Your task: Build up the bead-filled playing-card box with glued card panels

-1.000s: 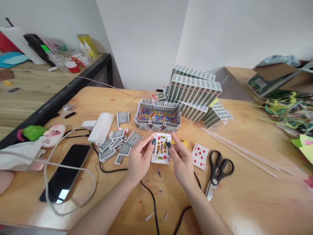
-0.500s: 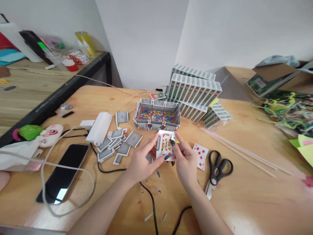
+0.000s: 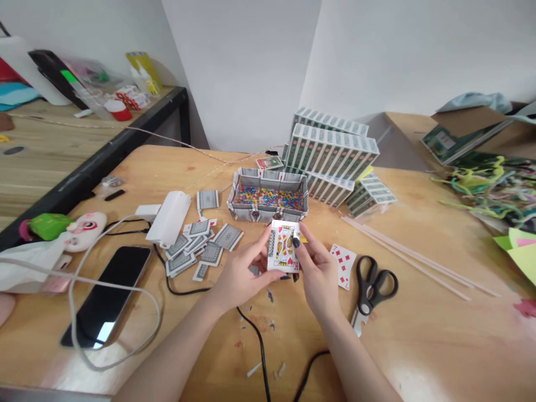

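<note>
Between both hands I hold a king of hearts playing card (image 3: 283, 249), its face toward me; whether more cards lie behind it I cannot tell. My left hand (image 3: 240, 273) grips its left side and lower edge, and my right hand (image 3: 316, 268) holds its right side with the thumb on the face. Just beyond stands a box made of playing cards (image 3: 268, 215), with many small coloured bits inside. Left of my hands lie grey-backed cards (image 3: 212, 254), some folded. A seven of diamonds (image 3: 343, 266) rests face up beside my right hand.
Black-handled scissors (image 3: 372, 287) lie at the right, near clear glue sticks (image 3: 406, 254). Stacked card packs (image 3: 333, 151) stand behind. At the left are a phone (image 3: 109, 293), a white cable (image 3: 154, 329) and a white device (image 3: 170, 220). A black cord (image 3: 255, 329) runs under my arms.
My left thumb has slid down off the card's face to its lower edge, so more of the king shows. My right thumb stays on the face.
</note>
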Available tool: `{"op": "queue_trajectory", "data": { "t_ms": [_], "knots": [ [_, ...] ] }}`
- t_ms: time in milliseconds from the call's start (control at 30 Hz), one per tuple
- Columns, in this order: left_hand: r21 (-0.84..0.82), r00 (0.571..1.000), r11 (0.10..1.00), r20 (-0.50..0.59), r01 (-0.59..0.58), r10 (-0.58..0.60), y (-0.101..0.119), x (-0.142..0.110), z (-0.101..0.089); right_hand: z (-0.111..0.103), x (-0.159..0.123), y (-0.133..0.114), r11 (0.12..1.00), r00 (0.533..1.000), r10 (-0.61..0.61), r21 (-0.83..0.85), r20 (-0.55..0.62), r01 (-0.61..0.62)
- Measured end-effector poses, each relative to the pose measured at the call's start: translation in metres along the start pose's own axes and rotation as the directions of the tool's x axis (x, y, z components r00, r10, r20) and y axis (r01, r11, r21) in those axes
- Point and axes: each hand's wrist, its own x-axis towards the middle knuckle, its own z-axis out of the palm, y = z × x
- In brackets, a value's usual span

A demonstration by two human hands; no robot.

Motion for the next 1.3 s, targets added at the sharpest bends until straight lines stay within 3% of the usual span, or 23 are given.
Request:
{"op": "queue_trajectory", "data": {
  "t_ms": [400, 533, 733, 933, 1100, 1300],
  "knots": [
    [0.005, 0.999, 0.999, -0.016, -0.044, 0.045, 0.0, -0.001, 0.001, 0.0, 0.001, 0.001, 0.999, 0.999, 0.028, 0.043, 0.023, -0.029],
    [-0.097, 0.999, 0.995, -0.023, -0.031, 0.029, -0.001, -0.001, 0.001, -0.001, 0.001, 0.001, 1.0, 0.999, 0.013, 0.022, 0.03, -0.014],
    [-0.319, 0.976, 0.948, -0.206, -0.006, -0.063, -0.005, 0.005, -0.003, 0.003, -0.006, 0.004, 1.0, 0.995, -0.019, 0.014, 0.101, 0.017],
    [-0.318, 0.974, 0.948, -0.208, 0.025, -0.095, -0.003, 0.006, -0.002, 0.009, -0.013, 0.004, 0.999, 0.989, -0.033, 0.034, 0.143, 0.028],
    [-0.302, 0.972, 0.953, -0.23, -0.019, -0.054, -0.003, 0.003, 0.002, 0.011, -0.013, -0.001, 0.984, 0.981, 0.005, 0.173, 0.192, -0.039],
    [-0.297, 0.974, 0.955, -0.216, 0.008, -0.075, -0.004, 0.003, 0.001, 0.009, -0.012, 0.001, 0.947, 0.958, 0.078, 0.279, 0.277, -0.157]
  ]
}}
